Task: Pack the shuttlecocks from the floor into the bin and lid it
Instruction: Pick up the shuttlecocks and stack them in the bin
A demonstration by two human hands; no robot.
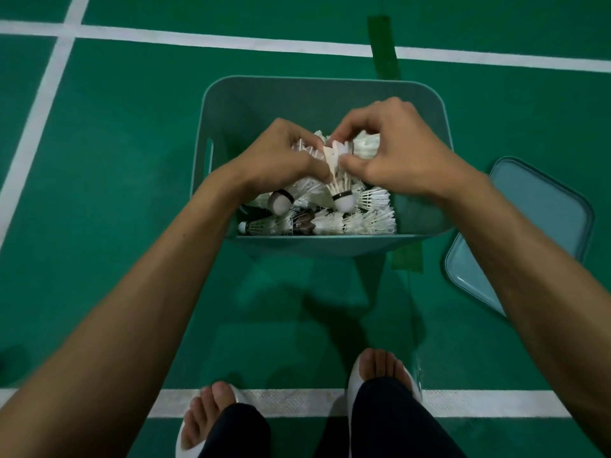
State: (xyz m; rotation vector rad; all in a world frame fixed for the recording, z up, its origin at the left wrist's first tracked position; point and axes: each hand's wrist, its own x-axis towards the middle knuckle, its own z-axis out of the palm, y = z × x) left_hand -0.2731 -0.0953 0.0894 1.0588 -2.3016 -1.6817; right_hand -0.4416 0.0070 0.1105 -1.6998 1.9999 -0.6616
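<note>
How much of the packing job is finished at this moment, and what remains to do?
Done: many shuttlecocks already lie in the bin, and none shows on the floor in view. In hand: the left hand and right hand both grip a bunch over the bin. Left: dropping these in and fitting the lid, which lies on the floor right of the bin.

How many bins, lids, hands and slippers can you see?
bin: 1
lid: 1
hands: 2, left hand and right hand, both gripping shuttlecocks
slippers: 2, left slipper and right slipper
Total: 6
</note>
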